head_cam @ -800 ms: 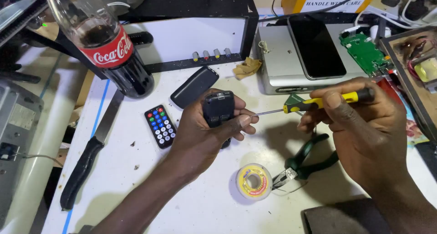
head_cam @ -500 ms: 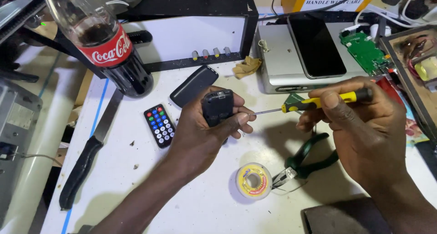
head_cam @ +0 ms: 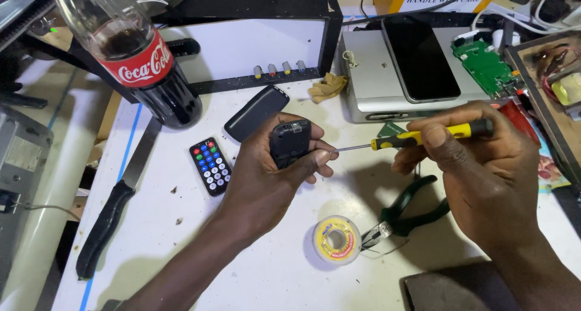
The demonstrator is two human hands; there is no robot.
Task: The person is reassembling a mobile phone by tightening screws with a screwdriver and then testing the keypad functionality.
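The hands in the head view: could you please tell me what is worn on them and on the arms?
Both are bare. The left hand and right hand wear no gloves, rings or watch, and both forearms show no sleeves up to the picture's edge. Fingernails are short and unpainted.

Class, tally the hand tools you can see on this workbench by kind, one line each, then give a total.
Screwdriver, yellow and black, in the right hand: 1
Pliers, green-handled, lying on the table: 1
Knife, black-handled, at the table's left edge: 1
Total: 3
The left hand holds a small black device, not a tool.
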